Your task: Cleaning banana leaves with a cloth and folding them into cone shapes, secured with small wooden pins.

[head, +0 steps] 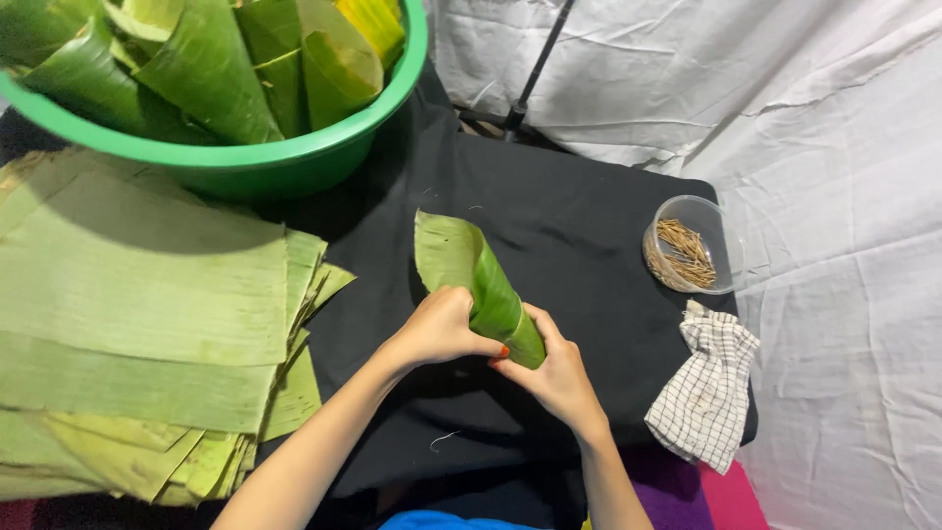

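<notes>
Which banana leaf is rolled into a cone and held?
The leaf cone between left hand and right hand; others lie stacked flat or fill the basin.

Leaf stack (147, 324) lies left, basin (294, 162) behind it, stick cup (692, 245) right, cloth (706, 393) before it.

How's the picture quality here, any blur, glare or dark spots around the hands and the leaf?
Head view: even, soft light; the rolled leaf has a mild sheen, no harsh glare; left hand and right hand look sharp; the green basin casts a shadow on the stacked leaves; the black cloth swallows detail.
</notes>
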